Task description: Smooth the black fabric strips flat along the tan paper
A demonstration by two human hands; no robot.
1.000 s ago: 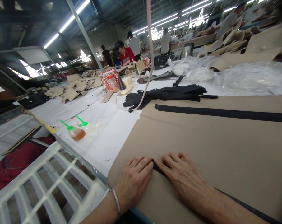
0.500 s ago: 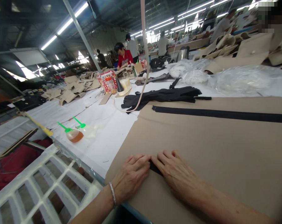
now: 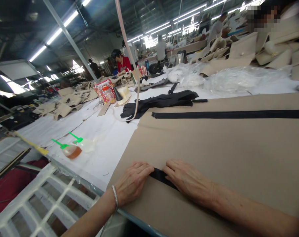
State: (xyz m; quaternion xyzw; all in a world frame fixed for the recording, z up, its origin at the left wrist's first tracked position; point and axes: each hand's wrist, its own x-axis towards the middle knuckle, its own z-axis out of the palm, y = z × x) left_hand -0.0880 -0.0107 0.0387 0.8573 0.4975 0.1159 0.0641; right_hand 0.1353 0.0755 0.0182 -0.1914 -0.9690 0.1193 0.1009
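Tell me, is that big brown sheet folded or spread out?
Spread out, where visible: the brown sheet lies broad and flat beneath the left hand and right hand; its right side leaves view.

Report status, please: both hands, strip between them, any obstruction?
Left hand touching black strip. Right hand also on it. Brown sheet beneath. No obstruction visible between hands.

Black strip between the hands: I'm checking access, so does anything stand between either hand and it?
Nothing visible does: the left hand and the right hand both touch the black strip, which lies on the brown sheet. The pale hose hangs farther back, clear of both hands.
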